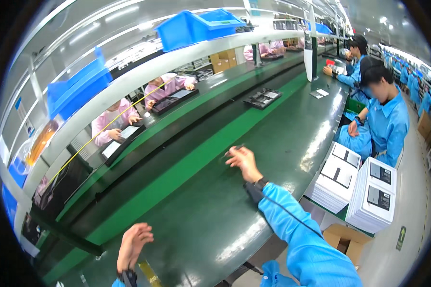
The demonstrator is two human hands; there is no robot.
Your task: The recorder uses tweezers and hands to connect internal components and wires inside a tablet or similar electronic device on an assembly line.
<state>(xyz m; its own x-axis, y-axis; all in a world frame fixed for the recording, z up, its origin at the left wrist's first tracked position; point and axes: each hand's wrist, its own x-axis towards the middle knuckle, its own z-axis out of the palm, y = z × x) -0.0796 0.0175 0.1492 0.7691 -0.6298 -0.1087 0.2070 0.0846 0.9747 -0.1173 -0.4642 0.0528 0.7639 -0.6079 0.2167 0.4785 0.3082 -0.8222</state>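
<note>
Over the middle of the dark green bench (pixel 191 201), my right hand (pixel 244 162) reaches out with its fingers bent. A thin dark thing shows at its fingertips, too small and blurred to name. A dark band with a cable running along the blue sleeve is on that wrist. My left hand (pixel 133 245) is raised above the near left of the bench, fingers loosely curved and apart, holding nothing. Close beside it, a strip of yellow tape (pixel 150 273) lies on the bench. Beyond my right hand, a black tray with parts (pixel 262 98) rests on the green lane.
Stacks of white trays with dark parts (pixel 371 198) stand at the right, by a cardboard box (pixel 347 241). A co-worker in blue (pixel 390 119) sits beyond them. Across the bench, people in pink handle panels (pixel 124 136). Blue bins (pixel 191 29) sit on the overhead rail.
</note>
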